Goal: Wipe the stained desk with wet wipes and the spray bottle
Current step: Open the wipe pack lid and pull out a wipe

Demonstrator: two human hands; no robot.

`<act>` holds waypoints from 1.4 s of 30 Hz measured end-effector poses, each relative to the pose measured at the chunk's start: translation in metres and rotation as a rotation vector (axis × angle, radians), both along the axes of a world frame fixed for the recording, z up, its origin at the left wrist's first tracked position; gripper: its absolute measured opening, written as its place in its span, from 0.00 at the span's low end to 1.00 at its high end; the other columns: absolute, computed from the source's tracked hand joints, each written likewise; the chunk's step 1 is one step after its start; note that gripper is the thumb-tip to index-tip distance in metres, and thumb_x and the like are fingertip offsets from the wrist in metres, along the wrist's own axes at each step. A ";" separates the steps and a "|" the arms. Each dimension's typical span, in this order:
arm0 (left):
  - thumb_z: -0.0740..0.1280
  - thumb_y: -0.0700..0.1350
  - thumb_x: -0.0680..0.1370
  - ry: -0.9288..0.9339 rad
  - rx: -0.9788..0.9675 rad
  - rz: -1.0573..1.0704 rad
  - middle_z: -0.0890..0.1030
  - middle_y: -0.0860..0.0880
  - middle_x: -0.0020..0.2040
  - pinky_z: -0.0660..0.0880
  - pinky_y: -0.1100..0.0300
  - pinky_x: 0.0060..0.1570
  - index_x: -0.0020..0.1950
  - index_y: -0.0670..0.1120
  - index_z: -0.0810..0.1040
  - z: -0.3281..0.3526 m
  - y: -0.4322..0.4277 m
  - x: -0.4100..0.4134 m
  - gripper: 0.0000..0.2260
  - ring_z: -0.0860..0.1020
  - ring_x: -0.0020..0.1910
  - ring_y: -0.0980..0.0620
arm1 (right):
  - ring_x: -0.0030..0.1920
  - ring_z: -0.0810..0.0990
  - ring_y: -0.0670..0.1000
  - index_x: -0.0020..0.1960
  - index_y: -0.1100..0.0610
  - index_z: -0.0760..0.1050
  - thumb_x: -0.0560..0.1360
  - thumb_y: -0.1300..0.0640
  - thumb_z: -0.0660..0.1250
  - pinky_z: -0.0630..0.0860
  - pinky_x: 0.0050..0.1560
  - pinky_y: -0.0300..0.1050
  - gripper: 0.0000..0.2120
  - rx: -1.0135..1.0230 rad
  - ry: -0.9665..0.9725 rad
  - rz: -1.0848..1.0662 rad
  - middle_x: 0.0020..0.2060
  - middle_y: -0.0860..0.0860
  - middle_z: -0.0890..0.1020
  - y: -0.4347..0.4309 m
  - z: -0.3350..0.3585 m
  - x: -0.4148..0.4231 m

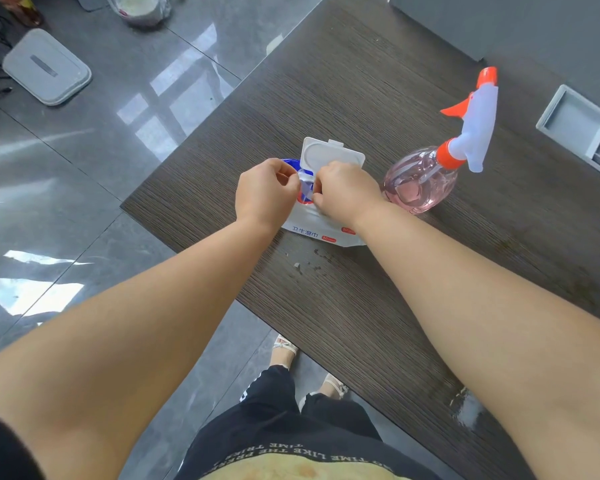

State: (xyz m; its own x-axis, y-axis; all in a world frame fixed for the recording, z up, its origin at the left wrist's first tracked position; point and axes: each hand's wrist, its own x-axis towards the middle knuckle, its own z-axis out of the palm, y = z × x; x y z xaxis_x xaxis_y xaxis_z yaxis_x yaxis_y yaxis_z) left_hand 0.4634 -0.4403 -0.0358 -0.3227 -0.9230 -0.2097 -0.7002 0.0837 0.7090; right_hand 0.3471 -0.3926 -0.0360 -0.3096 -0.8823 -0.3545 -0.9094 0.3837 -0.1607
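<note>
A white and blue pack of wet wipes point(321, 230) lies on the dark wood desk point(378, 98), its white flip lid point(331, 154) standing open. My left hand point(265, 194) and my right hand point(347, 192) both sit on the pack at its opening, fingers curled, pinching the seal or wipe point(306, 188) between them. A pink clear spray bottle point(421, 181) with a white and orange trigger head point(478, 112) stands just right of my right hand. Small stains and crumbs point(307, 265) mark the desk in front of the pack, and a wet patch point(465, 407) lies near the front edge.
A grey recessed cable tray point(582, 129) is set into the desk at the right. On the grey tiled floor to the left lie a flat grey lid point(45, 65) and a bag point(142, 8). My legs and sandals point(286, 348) stand by the desk edge.
</note>
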 end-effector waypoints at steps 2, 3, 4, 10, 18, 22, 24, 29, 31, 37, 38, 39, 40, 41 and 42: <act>0.64 0.44 0.74 -0.001 0.004 -0.003 0.78 0.54 0.39 0.67 0.65 0.40 0.46 0.46 0.81 0.000 0.000 0.000 0.06 0.74 0.39 0.56 | 0.55 0.77 0.59 0.57 0.59 0.75 0.79 0.54 0.58 0.73 0.48 0.48 0.12 -0.005 0.008 0.021 0.56 0.56 0.76 0.001 0.001 0.001; 0.64 0.44 0.75 -0.001 0.006 -0.005 0.78 0.54 0.39 0.67 0.65 0.40 0.46 0.46 0.80 -0.001 0.000 -0.001 0.06 0.74 0.39 0.55 | 0.55 0.77 0.59 0.58 0.60 0.74 0.79 0.55 0.58 0.72 0.48 0.48 0.12 -0.006 0.034 0.040 0.57 0.56 0.75 0.002 0.001 0.002; 0.63 0.44 0.75 -0.003 0.007 -0.007 0.78 0.54 0.39 0.67 0.65 0.40 0.46 0.46 0.80 -0.001 0.000 -0.001 0.06 0.74 0.39 0.55 | 0.55 0.77 0.59 0.59 0.60 0.73 0.79 0.56 0.58 0.71 0.47 0.48 0.12 -0.005 0.069 0.066 0.58 0.57 0.74 0.003 0.001 0.002; 0.63 0.44 0.75 0.000 0.021 -0.005 0.79 0.53 0.40 0.68 0.64 0.40 0.46 0.47 0.80 -0.002 0.001 -0.001 0.07 0.75 0.40 0.55 | 0.55 0.76 0.57 0.61 0.60 0.68 0.80 0.58 0.56 0.65 0.41 0.47 0.11 -0.089 0.090 0.162 0.59 0.56 0.71 0.015 -0.003 0.001; 0.63 0.45 0.75 0.012 -0.002 -0.006 0.78 0.54 0.39 0.67 0.64 0.40 0.47 0.47 0.79 -0.004 0.002 0.001 0.06 0.74 0.40 0.54 | 0.52 0.76 0.59 0.54 0.61 0.72 0.79 0.59 0.60 0.66 0.44 0.46 0.07 -0.265 -0.222 -0.098 0.51 0.58 0.79 0.021 -0.001 -0.002; 0.64 0.44 0.75 0.032 -0.006 -0.006 0.77 0.55 0.38 0.65 0.65 0.38 0.47 0.46 0.79 -0.003 0.003 0.002 0.06 0.73 0.38 0.55 | 0.52 0.78 0.57 0.54 0.59 0.77 0.77 0.63 0.61 0.72 0.53 0.47 0.09 -0.334 -0.355 -0.247 0.50 0.57 0.82 0.018 -0.002 -0.001; 0.64 0.44 0.76 0.044 -0.007 -0.007 0.77 0.55 0.38 0.65 0.65 0.38 0.47 0.46 0.79 -0.003 0.002 0.002 0.05 0.73 0.38 0.55 | 0.53 0.77 0.57 0.55 0.59 0.79 0.77 0.64 0.60 0.69 0.53 0.44 0.12 -0.335 -0.341 -0.247 0.52 0.57 0.81 0.018 -0.002 -0.001; 0.64 0.43 0.76 0.055 -0.005 -0.019 0.78 0.54 0.38 0.67 0.65 0.39 0.47 0.46 0.79 -0.001 0.002 0.002 0.05 0.74 0.39 0.54 | 0.55 0.75 0.57 0.56 0.61 0.79 0.77 0.62 0.59 0.68 0.54 0.45 0.12 -0.278 -0.276 -0.175 0.55 0.58 0.77 0.018 -0.001 -0.001; 0.64 0.43 0.76 0.056 -0.006 -0.029 0.78 0.54 0.38 0.68 0.64 0.40 0.47 0.45 0.79 0.000 0.003 0.002 0.06 0.74 0.39 0.54 | 0.53 0.75 0.56 0.55 0.59 0.77 0.77 0.58 0.61 0.68 0.49 0.44 0.11 -0.253 -0.241 -0.135 0.53 0.56 0.77 0.017 -0.001 0.000; 0.64 0.43 0.75 0.048 0.007 -0.033 0.78 0.53 0.39 0.69 0.63 0.40 0.46 0.46 0.79 0.001 0.002 0.003 0.05 0.74 0.39 0.53 | 0.45 0.75 0.58 0.51 0.56 0.79 0.78 0.53 0.62 0.70 0.41 0.48 0.09 -0.202 -0.141 0.127 0.45 0.54 0.72 0.013 0.003 -0.005; 0.64 0.43 0.75 0.048 0.008 -0.035 0.79 0.53 0.39 0.70 0.62 0.41 0.46 0.47 0.79 0.001 0.002 0.004 0.05 0.74 0.39 0.53 | 0.45 0.76 0.58 0.51 0.57 0.78 0.78 0.55 0.62 0.68 0.40 0.47 0.09 -0.167 -0.104 0.183 0.45 0.54 0.71 0.013 0.003 -0.008; 0.64 0.43 0.75 0.051 0.010 -0.036 0.79 0.53 0.40 0.70 0.62 0.41 0.46 0.46 0.79 0.001 0.002 0.004 0.05 0.74 0.39 0.53 | 0.45 0.76 0.59 0.51 0.57 0.78 0.78 0.57 0.61 0.67 0.39 0.46 0.08 -0.138 -0.062 0.225 0.45 0.53 0.71 0.011 0.003 -0.011; 0.64 0.43 0.75 0.055 0.012 -0.037 0.80 0.52 0.40 0.70 0.62 0.41 0.46 0.46 0.79 0.001 0.002 0.004 0.05 0.74 0.39 0.53 | 0.45 0.76 0.59 0.51 0.57 0.77 0.78 0.58 0.61 0.66 0.39 0.46 0.07 -0.119 -0.028 0.252 0.46 0.54 0.72 0.010 0.004 -0.014; 0.63 0.43 0.75 0.059 0.014 -0.035 0.80 0.52 0.40 0.70 0.62 0.41 0.46 0.46 0.79 0.001 0.002 0.003 0.05 0.74 0.39 0.53 | 0.47 0.76 0.59 0.52 0.58 0.76 0.79 0.59 0.60 0.67 0.39 0.46 0.07 -0.102 -0.017 0.263 0.49 0.55 0.73 0.008 0.005 -0.016; 0.63 0.43 0.75 0.062 0.014 -0.033 0.80 0.52 0.40 0.69 0.62 0.40 0.46 0.46 0.79 0.002 0.002 0.003 0.05 0.74 0.38 0.53 | 0.49 0.76 0.59 0.52 0.58 0.75 0.79 0.59 0.60 0.68 0.41 0.48 0.07 -0.092 -0.034 0.260 0.51 0.56 0.74 0.007 0.006 -0.017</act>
